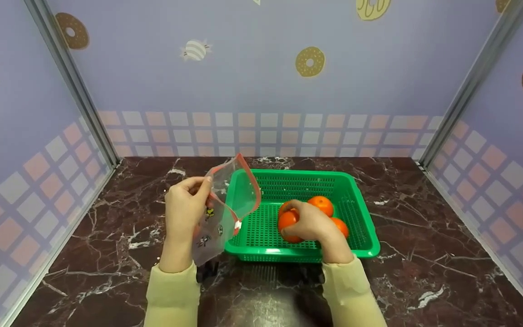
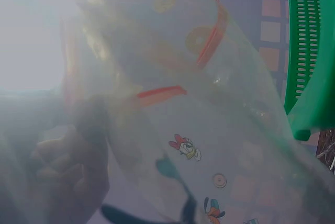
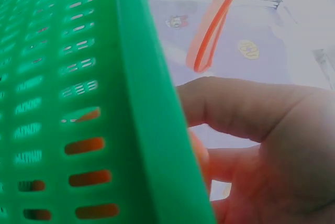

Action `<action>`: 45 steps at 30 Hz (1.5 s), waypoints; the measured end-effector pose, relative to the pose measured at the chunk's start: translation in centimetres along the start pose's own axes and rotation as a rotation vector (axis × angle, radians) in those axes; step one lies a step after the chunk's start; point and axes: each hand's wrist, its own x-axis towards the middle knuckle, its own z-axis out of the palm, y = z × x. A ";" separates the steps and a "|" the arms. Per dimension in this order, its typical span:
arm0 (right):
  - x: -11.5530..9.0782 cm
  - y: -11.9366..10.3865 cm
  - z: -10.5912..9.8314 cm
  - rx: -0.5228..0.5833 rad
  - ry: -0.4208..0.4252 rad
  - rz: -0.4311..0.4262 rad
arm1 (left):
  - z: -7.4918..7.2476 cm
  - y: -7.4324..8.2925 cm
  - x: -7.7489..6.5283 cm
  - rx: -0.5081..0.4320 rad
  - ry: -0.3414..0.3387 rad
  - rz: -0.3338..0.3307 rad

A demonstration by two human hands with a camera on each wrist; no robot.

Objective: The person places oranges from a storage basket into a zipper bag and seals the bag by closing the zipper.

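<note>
My left hand (image 1: 184,204) pinches the edge of a clear zip bag (image 1: 214,231) with a red-orange zip rim and small cartoon prints. The bag's mouth gapes and overlaps the left side of a green plastic basket (image 1: 361,218). Inside that basket, my right hand (image 1: 312,222) grips an orange tangerine (image 1: 288,222), thumb and fingers curled round it. Two more tangerines lie beside the hand, one behind (image 1: 321,205) and one to the right (image 1: 341,226), partly covered by it. In the left wrist view the bag (image 2: 167,119) fills most of the picture, with the hand dim behind it.
The basket stands on a dark red marbled tabletop (image 1: 407,281). Purple patterned walls (image 1: 252,81) close off the back and both sides, with grey metal posts (image 1: 71,81) at the corners. A white slider (image 1: 238,224) sits on the bag's zip.
</note>
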 end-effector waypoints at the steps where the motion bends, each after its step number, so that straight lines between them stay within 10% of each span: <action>1: 0.0 0.0 0.0 0.007 0.006 -0.007 | 0.0 0.0 0.0 0.001 0.000 0.001; 45: -0.1 -1.6 -0.3 0.536 0.286 -0.161 | 0.1 0.1 -0.1 0.030 -0.009 -0.001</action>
